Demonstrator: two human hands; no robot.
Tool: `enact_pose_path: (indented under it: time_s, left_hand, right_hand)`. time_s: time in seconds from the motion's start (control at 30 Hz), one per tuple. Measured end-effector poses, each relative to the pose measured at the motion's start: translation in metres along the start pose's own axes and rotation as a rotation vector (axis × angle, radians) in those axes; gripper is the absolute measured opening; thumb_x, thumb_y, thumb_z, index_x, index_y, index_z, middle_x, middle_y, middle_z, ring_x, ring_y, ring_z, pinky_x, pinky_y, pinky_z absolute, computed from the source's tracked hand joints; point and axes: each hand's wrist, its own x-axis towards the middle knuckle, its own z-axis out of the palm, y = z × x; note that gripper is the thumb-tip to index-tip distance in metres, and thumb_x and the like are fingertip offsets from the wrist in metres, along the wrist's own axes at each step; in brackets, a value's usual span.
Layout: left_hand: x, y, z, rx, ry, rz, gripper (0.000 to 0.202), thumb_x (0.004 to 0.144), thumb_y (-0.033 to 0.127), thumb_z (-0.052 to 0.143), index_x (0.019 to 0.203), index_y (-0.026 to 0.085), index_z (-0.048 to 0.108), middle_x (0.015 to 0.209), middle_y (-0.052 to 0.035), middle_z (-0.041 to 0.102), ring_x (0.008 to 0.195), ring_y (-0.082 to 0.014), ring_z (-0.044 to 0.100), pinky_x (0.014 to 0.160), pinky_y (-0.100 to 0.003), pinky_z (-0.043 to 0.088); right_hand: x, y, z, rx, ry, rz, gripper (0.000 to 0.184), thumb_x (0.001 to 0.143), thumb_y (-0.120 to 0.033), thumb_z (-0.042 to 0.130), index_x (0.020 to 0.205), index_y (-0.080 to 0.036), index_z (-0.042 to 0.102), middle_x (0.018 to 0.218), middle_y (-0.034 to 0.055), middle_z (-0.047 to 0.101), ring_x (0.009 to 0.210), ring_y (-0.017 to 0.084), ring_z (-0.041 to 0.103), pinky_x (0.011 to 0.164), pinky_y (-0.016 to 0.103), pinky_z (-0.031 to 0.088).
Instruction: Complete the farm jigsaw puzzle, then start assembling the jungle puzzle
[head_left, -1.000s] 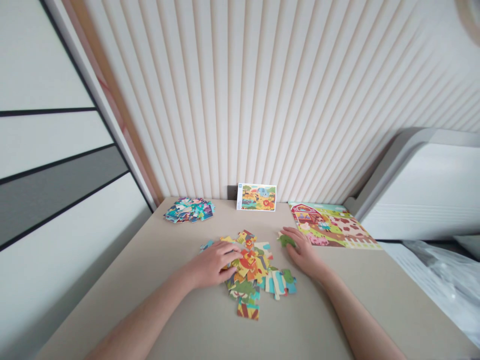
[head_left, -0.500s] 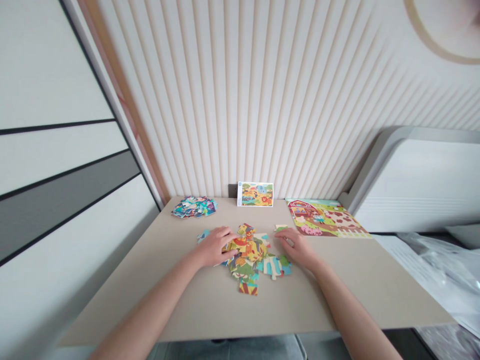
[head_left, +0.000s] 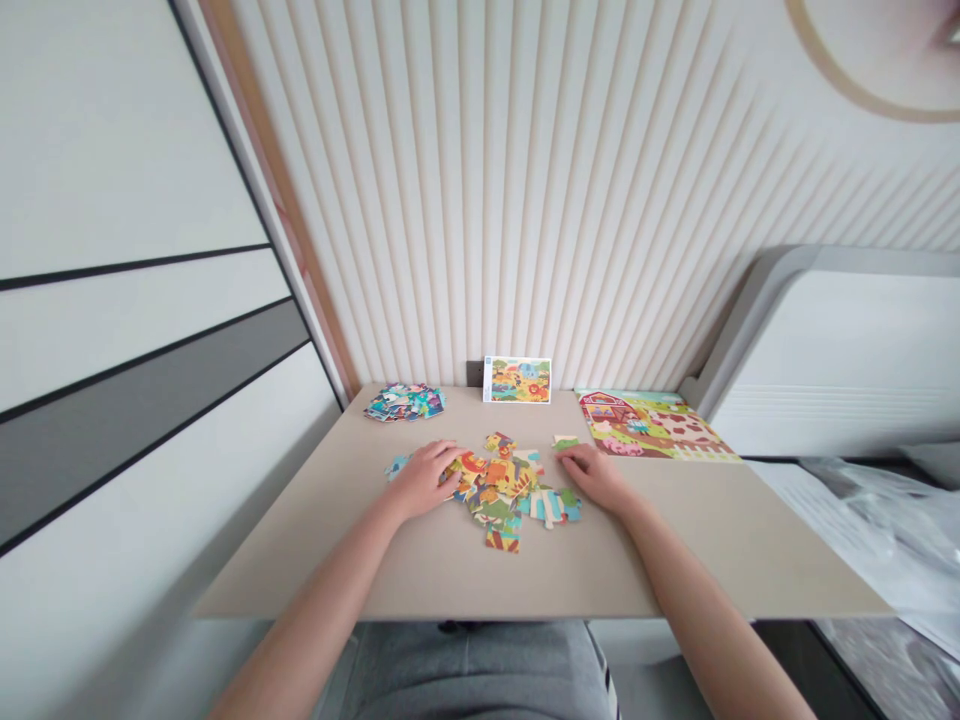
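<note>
Left hand has slid back against the puzzle pieces.

Multicoloured jigsaw pieces, cream ribbed wall

Bright, even light, faint shadows, edges warped by wide-angle distortion.

My left hand rests on the jumbled jigsaw pieces in the middle of the table; my right hand lies flat just beside them, near a loose green-edged piece.
</note>
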Motion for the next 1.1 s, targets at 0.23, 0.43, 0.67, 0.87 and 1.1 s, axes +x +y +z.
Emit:
enact_pose_path:
  time_s: [0.23, 0.43, 0.67, 0.87, 1.1]
  left_hand:
    - [-0.017, -0.013, -0.01, -0.069, 0.054, -0.06, 0.045, 0.096, 0.022, 0.051, 0.141, 0.025, 0.057, 0.138, -0.0087, 0.061, 0.13, -0.0239, 0.056, 0.114, -0.042, 0.045]
    - [-0.017, -0.011, -0.015, -0.077, 0.083, -0.061, 0.045, 0.097, 0.035, 0.057, 0.141, 0.026, 0.057, 0.14, -0.009, 0.06, 0.132, -0.0265, 0.055, 0.115, -0.044, 0.043]
    - [-0.011, 0.006, 0.002, -0.005, -0.033, -0.041, 0.048, 0.095, 0.046, 0.063, 0.139, 0.026, 0.061, 0.143, -0.0092, 0.059, 0.133, -0.0305, 0.054, 0.116, -0.049, 0.042]
    - [-0.009, 0.011, 0.004, 0.01, -0.022, -0.027, 0.043, 0.096, 0.037, 0.06, 0.137, 0.025, 0.061, 0.139, -0.0098, 0.06, 0.13, -0.0295, 0.056, 0.113, -0.05, 0.044]
    - [-0.008, 0.018, 0.004, 0.008, -0.016, 0.004, 0.041, 0.095, 0.03, 0.059, 0.136, 0.024, 0.06, 0.137, -0.0093, 0.061, 0.128, -0.0286, 0.056, 0.113, -0.05, 0.044]
  right_hand:
    - [0.002, 0.006, 0.002, -0.003, -0.007, -0.005, 0.026, 0.097, -0.033, 0.054, 0.103, -0.023, 0.077, 0.106, 0.0095, 0.077, 0.097, 0.026, 0.07, 0.089, 0.044, 0.056]
    - [0.004, -0.002, 0.005, 0.004, -0.001, -0.044, 0.027, 0.099, -0.036, 0.053, 0.108, -0.024, 0.076, 0.11, 0.0103, 0.075, 0.104, 0.026, 0.068, 0.095, 0.046, 0.055]
    - [0.012, -0.053, 0.031, 0.019, -0.099, -0.157, 0.045, 0.097, -0.046, 0.062, 0.139, -0.03, 0.063, 0.14, 0.0104, 0.063, 0.129, 0.028, 0.058, 0.111, 0.049, 0.045]
    - [0.015, -0.064, 0.042, -0.03, -0.159, -0.242, 0.042, 0.095, -0.039, 0.066, 0.136, -0.03, 0.066, 0.126, 0.0104, 0.07, 0.12, 0.028, 0.063, 0.107, 0.05, 0.045]
    - [0.013, -0.072, 0.042, -0.104, -0.237, -0.242, 0.047, 0.091, -0.049, 0.071, 0.136, -0.033, 0.066, 0.144, 0.0108, 0.061, 0.133, 0.031, 0.055, 0.117, 0.056, 0.031]
